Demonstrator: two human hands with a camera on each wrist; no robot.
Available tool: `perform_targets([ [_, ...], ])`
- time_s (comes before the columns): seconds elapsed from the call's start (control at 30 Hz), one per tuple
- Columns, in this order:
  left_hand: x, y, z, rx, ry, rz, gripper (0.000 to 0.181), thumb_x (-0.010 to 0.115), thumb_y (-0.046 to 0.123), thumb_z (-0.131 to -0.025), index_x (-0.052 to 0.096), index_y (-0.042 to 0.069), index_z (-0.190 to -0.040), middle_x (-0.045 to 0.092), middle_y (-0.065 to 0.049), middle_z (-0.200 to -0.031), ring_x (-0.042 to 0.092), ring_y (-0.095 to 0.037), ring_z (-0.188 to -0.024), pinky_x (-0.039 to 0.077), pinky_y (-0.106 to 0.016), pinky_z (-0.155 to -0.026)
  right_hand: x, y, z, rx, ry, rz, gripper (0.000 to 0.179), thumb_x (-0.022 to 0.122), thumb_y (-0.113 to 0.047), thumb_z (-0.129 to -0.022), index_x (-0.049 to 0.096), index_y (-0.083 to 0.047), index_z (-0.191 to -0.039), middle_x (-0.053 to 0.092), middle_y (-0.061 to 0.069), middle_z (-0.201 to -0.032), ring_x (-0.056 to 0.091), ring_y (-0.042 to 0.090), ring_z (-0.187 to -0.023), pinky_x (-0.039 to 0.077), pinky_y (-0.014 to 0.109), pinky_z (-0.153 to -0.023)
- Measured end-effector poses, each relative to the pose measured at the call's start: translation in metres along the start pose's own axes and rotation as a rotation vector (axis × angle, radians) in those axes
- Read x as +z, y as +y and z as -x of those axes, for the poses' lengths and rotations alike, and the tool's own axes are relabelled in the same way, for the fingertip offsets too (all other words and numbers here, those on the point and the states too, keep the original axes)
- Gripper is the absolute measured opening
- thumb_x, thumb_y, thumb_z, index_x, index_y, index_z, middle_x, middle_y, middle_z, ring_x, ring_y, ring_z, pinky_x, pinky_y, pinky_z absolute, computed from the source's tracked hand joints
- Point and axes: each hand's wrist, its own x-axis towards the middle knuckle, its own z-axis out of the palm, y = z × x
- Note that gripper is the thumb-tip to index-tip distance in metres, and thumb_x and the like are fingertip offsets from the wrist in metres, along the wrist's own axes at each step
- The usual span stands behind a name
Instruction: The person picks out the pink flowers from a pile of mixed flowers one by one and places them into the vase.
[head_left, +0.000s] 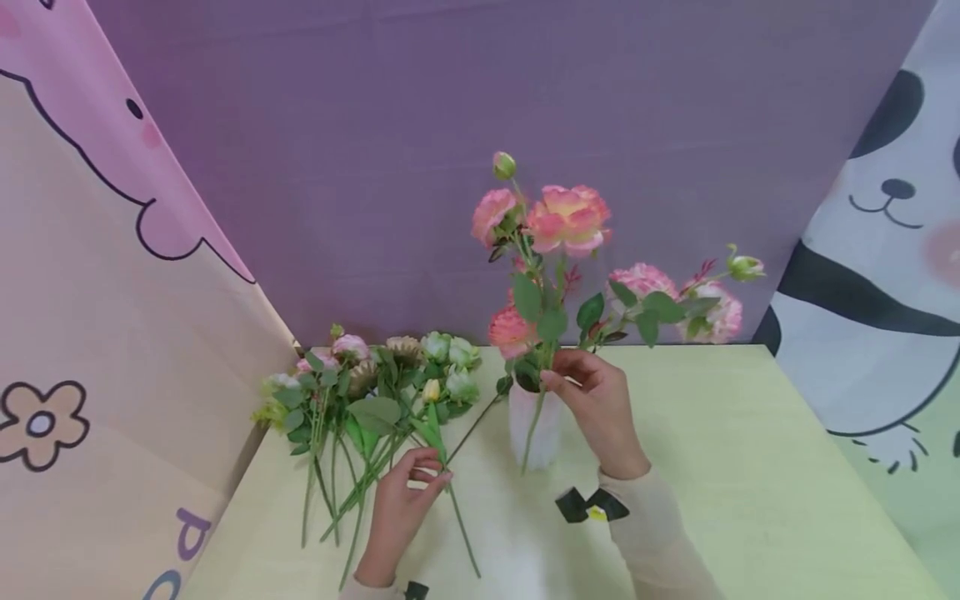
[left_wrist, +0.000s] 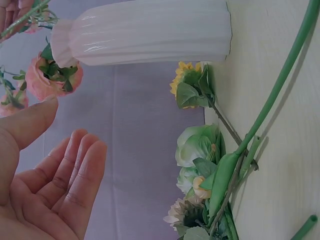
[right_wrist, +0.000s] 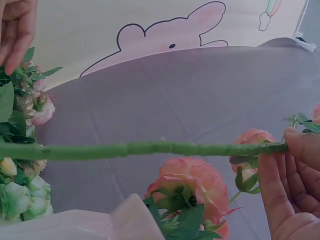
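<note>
My right hand (head_left: 596, 408) pinches the green stem (right_wrist: 165, 147) of an artificial pink flower between thumb and fingers. The stem's lower end hangs in front of the white ribbed vase (head_left: 536, 437), outside it. Above the hand rises a large pink-and-yellow bloom (head_left: 570, 218), with a smaller one and a bud beside it. Other pink flowers (head_left: 712, 312) lean out to the vase's right. My left hand (left_wrist: 55, 185) holds nothing; its fingers are relaxed and the thumb stands apart. It hovers near a tulip-like stem (head_left: 463, 533) with a yellow bud (head_left: 431, 390).
A pile of artificial flowers lies on the table's left, with green-white blooms (head_left: 461, 354), pink blooms (head_left: 351, 346) and loose stems pointing forward. A yellow sunflower (left_wrist: 190, 85) lies close to the vase. Behind the pale table (head_left: 720, 467) hangs a purple cloth (head_left: 375, 167); printed panels flank it.
</note>
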Motion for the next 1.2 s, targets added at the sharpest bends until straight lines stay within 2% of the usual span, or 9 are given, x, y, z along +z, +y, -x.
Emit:
perform_targets([
  [0.17, -0.001, -0.003, 0.001, 0.02, 0.009, 0.001, 0.026, 0.069, 0.018, -0.086, 0.062, 0.008, -0.109, 0.068, -0.007, -0.095, 0.063, -0.015, -0.079, 0.052, -0.02, -0.061, -0.002, -0.003, -0.01, -0.004, 0.0, 0.054, 0.017, 0.068, -0.002, -0.084, 0.063, 0.01, -0.096, 0.067, 0.004, -0.086, 0.064, 0.009, -0.079, 0.054, 0.022, -0.069],
  [0.33, -0.001, -0.008, 0.003, 0.044, 0.04, -0.003, 0.022, 0.066, 0.016, -0.088, 0.062, 0.006, -0.108, 0.068, -0.007, -0.094, 0.062, -0.014, -0.076, 0.052, -0.02, -0.06, -0.004, -0.003, -0.019, -0.001, -0.031, 0.117, 0.019, 0.066, -0.005, -0.087, 0.063, 0.008, -0.1, 0.066, 0.01, -0.091, 0.063, 0.008, -0.08, 0.053, 0.02, -0.069],
  [0.53, -0.004, -0.012, 0.002, 0.004, 0.073, -0.031, 0.019, 0.065, 0.014, -0.089, 0.063, 0.008, -0.107, 0.067, -0.004, -0.094, 0.062, -0.013, -0.078, 0.052, -0.021, -0.061, -0.003, -0.006, -0.03, -0.017, -0.043, 0.192, 0.019, 0.066, -0.01, -0.088, 0.064, 0.004, -0.101, 0.066, 0.013, -0.093, 0.061, 0.009, -0.078, 0.051, 0.02, -0.065],
  [0.77, -0.018, -0.019, -0.004, -0.012, 0.139, -0.096, 0.022, 0.064, 0.015, -0.09, 0.063, 0.004, -0.109, 0.067, -0.008, -0.097, 0.063, -0.019, -0.083, 0.05, -0.024, -0.064, 0.002, -0.013, -0.041, -0.041, -0.026, 0.2, 0.018, 0.063, -0.008, -0.09, 0.061, 0.004, -0.103, 0.064, 0.016, -0.094, 0.058, 0.011, -0.077, 0.05, 0.02, -0.065],
  [0.9, -0.029, -0.032, -0.004, -0.083, 0.163, -0.178, 0.023, 0.064, 0.016, -0.09, 0.063, 0.004, -0.11, 0.068, -0.007, -0.098, 0.063, -0.02, -0.085, 0.05, -0.027, -0.067, 0.005, -0.011, -0.044, -0.039, -0.035, 0.181, 0.018, 0.063, -0.007, -0.09, 0.061, 0.006, -0.103, 0.063, 0.018, -0.094, 0.058, 0.01, -0.077, 0.05, 0.019, -0.066],
  [1.0, -0.036, -0.042, -0.005, -0.126, 0.162, -0.201, 0.024, 0.063, 0.015, -0.09, 0.062, 0.004, -0.112, 0.068, -0.008, -0.099, 0.063, -0.021, -0.086, 0.051, -0.031, -0.07, 0.008, -0.01, -0.046, -0.05, -0.039, 0.173, 0.018, 0.063, -0.006, -0.089, 0.061, 0.007, -0.102, 0.064, 0.019, -0.093, 0.058, 0.009, -0.076, 0.051, 0.019, -0.066],
  [1.2, -0.044, -0.055, -0.016, -0.07, 0.153, -0.198, 0.024, 0.062, 0.012, -0.09, 0.061, -0.001, -0.111, 0.068, -0.011, -0.097, 0.064, -0.023, -0.084, 0.052, -0.032, -0.071, 0.009, -0.013, -0.06, -0.118, -0.043, 0.166, 0.017, 0.062, -0.002, -0.089, 0.061, 0.008, -0.103, 0.064, 0.022, -0.094, 0.057, 0.009, -0.074, 0.053, 0.025, -0.065],
])
